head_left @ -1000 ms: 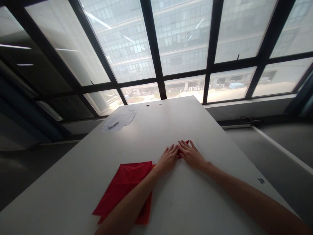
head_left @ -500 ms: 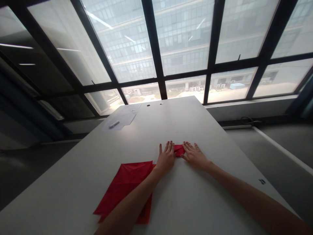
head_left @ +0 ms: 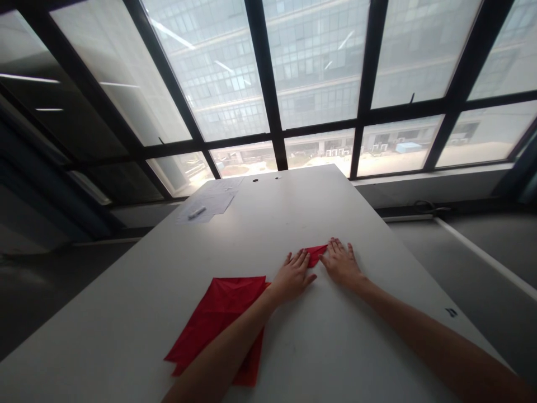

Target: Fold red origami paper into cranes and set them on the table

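A small folded piece of red paper (head_left: 316, 255) lies on the white table (head_left: 277, 218), narrowing toward a corner at its right. My left hand (head_left: 294, 274) lies on its left part, fingers stretched out and thumb apart. On the other side, my right hand (head_left: 342, 263) rests with spread fingers at the paper's right end, covering part of it. Beneath my left forearm sits a stack of larger red sheets (head_left: 226, 302), creased on top, with an orange-red edge showing; the forearm hides part of the stack.
Printed papers (head_left: 216, 201) lie at the far left of the table, with a white marker-like stick (head_left: 197, 212) on them. A dark mark (head_left: 451, 312) is near the right edge. Tall windows with black frames (head_left: 274, 112) rise behind the table.
Both hands have shifted slightly to the right. The small red paper now shows a slanted, more pointed shape instead of a compact rectangle between them.
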The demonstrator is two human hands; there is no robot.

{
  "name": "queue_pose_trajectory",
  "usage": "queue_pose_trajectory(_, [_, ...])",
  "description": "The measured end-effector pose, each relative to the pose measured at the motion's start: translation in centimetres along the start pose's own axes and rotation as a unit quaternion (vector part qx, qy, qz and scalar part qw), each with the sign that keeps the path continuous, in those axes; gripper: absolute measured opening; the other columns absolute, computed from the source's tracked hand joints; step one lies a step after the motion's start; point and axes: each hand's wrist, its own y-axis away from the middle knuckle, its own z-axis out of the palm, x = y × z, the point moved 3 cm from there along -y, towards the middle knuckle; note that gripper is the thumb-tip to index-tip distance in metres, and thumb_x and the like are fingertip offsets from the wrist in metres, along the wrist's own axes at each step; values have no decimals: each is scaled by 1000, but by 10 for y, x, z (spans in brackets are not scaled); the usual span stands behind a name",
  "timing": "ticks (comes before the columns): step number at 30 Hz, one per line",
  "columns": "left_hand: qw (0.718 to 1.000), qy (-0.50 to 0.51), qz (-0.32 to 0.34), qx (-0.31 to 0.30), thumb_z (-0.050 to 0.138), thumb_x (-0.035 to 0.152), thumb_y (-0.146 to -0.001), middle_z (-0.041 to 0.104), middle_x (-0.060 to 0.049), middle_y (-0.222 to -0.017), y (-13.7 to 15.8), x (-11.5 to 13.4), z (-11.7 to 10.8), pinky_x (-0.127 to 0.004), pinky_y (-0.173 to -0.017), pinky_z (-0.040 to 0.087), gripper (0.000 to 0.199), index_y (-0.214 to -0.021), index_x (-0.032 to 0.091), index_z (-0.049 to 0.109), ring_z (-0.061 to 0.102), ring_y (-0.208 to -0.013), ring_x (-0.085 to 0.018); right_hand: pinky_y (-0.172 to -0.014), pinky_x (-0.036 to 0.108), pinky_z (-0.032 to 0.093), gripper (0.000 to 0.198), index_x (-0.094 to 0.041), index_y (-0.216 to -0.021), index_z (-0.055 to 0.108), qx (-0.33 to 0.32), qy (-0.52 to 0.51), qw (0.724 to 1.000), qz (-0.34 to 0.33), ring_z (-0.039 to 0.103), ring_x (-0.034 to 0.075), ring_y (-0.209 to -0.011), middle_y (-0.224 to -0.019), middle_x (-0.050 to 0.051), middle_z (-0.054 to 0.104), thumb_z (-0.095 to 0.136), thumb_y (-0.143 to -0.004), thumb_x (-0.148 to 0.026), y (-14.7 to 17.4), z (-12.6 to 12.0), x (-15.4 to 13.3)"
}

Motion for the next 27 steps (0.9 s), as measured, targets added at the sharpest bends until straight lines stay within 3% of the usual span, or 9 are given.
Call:
queue_pose_trajectory(5, [1000,7,-1,12,24,59,-99,24,-16,-158,-2,0,1,-49,-122,13,72,-154,13,23,18,-149,-27,-120,51,-2,66,2,-152,23,110,7,994,0,9,28,-150,-160,22,18,24,-100,-40,2,-18,-12])
queue_pose_trajectory(7, [1000,9,-3,9,24,60,-99,23,-15,-159,-3,-1,2,-49,-122,12,72,-155,14,21,17,-149,-26,-120,50,-1,64,1,-153,20,125,3,992,-17,6,27,-151,-161,20,16,23,-100,-36,2,-21,-17])
queue_pose_trajectory(12, [1000,22,3,2,23,61,-98,18,-13,-161,-3,-2,1,-48,-122,9,73,-156,17,12,13,-150,-23,-120,50,8,56,-13,-153,30,11,-14,987,-159,17,23,-149,-160,11,24,22,-101,-33,3,-6,-26])
queue_pose_trajectory(16, [999,24,-29,-13,20,63,-98,16,-13,-161,-1,-3,2,-52,-121,8,76,-156,16,11,11,-151,-25,-118,54,13,56,-12,-152,33,-47,-17,989,-142,23,26,-148,-158,15,28,26,-100,-35,4,7,-23])
queue_pose_trajectory(24, [991,6,-135,-21,24,63,-97,14,-19,-160,3,-5,5,-58,-119,10,79,-155,10,18,11,-150,-32,-119,56,8,62,-9,-153,28,-61,-17,995,-80,18,26,-149,-160,15,22,24,-100,-40,2,7,-17])
queue_pose_trajectory(27, [989,13,-145,-38,26,57,-98,16,-20,-160,2,-11,3,-57,-118,12,74,-154,7,20,12,-150,-33,-119,55,7,61,-9,-153,29,-60,-25,995,-75,19,26,-149,-160,15,23,25,-100,-39,2,7,-17])
